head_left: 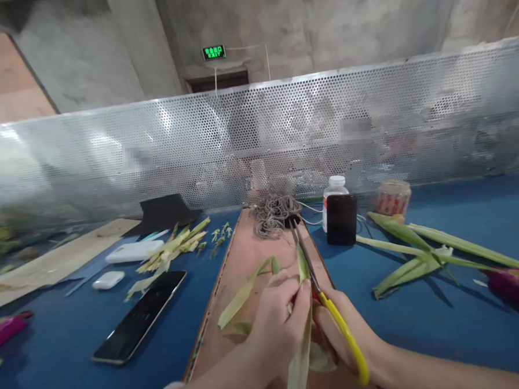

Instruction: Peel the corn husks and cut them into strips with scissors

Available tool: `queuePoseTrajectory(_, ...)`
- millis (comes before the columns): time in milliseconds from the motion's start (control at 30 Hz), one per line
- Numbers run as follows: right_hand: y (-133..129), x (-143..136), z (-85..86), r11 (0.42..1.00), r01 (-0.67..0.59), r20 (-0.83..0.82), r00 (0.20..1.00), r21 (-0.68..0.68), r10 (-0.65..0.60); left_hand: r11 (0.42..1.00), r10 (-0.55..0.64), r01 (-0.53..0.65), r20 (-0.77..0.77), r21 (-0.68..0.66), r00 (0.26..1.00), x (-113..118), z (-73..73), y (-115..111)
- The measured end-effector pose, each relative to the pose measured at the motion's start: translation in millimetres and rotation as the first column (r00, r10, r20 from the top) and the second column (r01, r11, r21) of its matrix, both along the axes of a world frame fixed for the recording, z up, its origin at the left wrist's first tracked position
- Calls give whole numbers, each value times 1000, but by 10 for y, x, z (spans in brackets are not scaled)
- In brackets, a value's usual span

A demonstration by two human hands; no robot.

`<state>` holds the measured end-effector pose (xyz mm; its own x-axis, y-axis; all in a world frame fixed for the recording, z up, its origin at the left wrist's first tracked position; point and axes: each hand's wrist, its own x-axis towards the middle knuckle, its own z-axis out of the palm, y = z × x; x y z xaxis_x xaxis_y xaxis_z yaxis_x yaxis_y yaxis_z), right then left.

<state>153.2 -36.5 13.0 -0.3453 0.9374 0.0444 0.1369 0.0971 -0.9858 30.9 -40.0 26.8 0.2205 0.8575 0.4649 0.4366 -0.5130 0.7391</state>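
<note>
My left hand pinches a long pale green leaf strip over a brown board. Beside it on the right, my right hand is closed around scissors with yellow handles. The scissor blades point away from me, alongside the upper part of the strip. Another curled leaf piece lies on the board to the left of my left hand. A smaller leaf piece lies under my hands, partly hidden.
Tangled grey cord lies at the board's far end. On the left are a phone and cut leaf pieces. A black device, a jar and woven leaves sit right. A perforated metal screen stands behind.
</note>
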Motion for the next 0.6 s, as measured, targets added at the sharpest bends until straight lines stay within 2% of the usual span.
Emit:
queuePoseTrajectory(167,-18,-17,-82,996,74,-84,993,-50,-78,1000,-14,14,42,-4,999,11,0,-27)
queuePoseTrajectory(300,8,56,-122,985,155,-198,966,-77,-167,988,55,-24,204,-150,977,-3,-35,15)
queuePoseTrajectory(433,22,93,-90,953,234,-338,896,-194,-289,951,169,-79,286,-300,943,-46,-75,114)
queuePoseTrajectory(600,6,79,-92,932,259,-387,856,-252,-343,946,146,-35,330,-322,933,-52,-57,153)
